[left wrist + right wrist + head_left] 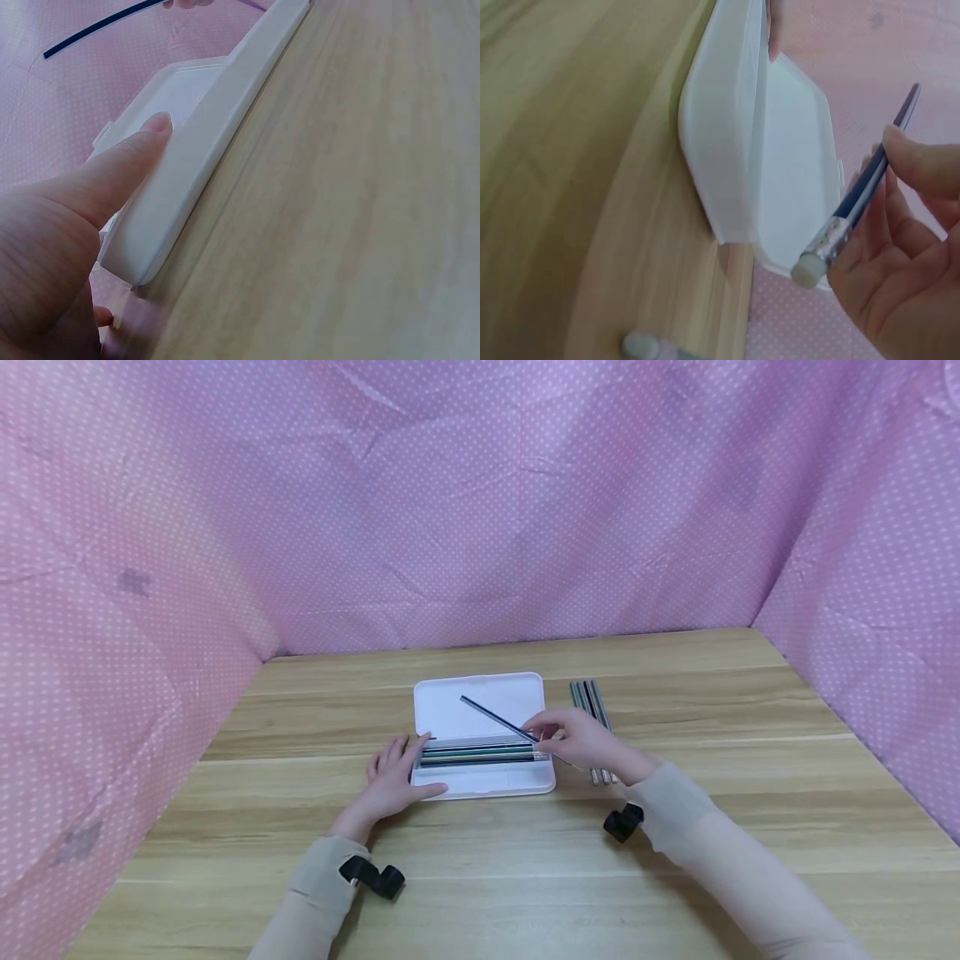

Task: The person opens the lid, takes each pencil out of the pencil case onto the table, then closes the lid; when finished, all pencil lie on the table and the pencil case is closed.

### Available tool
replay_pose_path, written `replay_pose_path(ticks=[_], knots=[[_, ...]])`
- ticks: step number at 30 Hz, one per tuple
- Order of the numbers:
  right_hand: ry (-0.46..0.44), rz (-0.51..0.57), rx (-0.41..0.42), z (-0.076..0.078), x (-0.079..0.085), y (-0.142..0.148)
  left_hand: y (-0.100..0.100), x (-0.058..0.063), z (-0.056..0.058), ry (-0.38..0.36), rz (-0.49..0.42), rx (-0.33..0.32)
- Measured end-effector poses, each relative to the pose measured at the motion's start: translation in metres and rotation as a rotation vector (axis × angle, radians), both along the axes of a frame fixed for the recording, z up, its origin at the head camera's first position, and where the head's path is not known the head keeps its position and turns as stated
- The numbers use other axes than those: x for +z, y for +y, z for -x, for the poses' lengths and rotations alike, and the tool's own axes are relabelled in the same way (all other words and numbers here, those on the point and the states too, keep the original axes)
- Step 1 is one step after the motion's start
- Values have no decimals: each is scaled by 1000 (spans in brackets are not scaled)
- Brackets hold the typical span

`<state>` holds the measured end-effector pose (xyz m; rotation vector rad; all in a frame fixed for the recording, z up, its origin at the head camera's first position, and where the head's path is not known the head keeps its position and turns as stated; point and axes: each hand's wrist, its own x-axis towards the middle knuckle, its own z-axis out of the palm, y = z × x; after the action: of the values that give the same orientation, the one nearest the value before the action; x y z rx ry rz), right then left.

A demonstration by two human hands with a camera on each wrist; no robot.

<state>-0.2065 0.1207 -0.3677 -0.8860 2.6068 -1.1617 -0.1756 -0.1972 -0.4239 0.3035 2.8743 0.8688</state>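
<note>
Wooden table stretches wide around an open white plastic case; spread-fingered left hand touches its left edge; right hand pinches 1 slim dark-blue pencil.

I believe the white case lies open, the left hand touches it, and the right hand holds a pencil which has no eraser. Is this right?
Not quite: the pencil does have an eraser, a pale one in a silvery band, as the right wrist view shows. The rest stands: the white case lies open, the left hand touches it, and the right hand holds the pencil.
</note>
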Motion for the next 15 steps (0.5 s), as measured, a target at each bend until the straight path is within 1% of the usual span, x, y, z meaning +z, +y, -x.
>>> replay_pose_path(ticks=[2, 7, 10, 15], knots=[[2, 11, -55, 0, -2, 6, 0, 0, -1, 6, -8, -1], [-44, 48, -172, 1, -6, 23, 1, -1, 1, -33, 13, 10], [-99, 59, -228, 1, -7, 34, 0, 0, 2, -47, 29, 12], [-217, 71, -278, -1, -8, 49, 0, 1, 2, -49, 24, 9]])
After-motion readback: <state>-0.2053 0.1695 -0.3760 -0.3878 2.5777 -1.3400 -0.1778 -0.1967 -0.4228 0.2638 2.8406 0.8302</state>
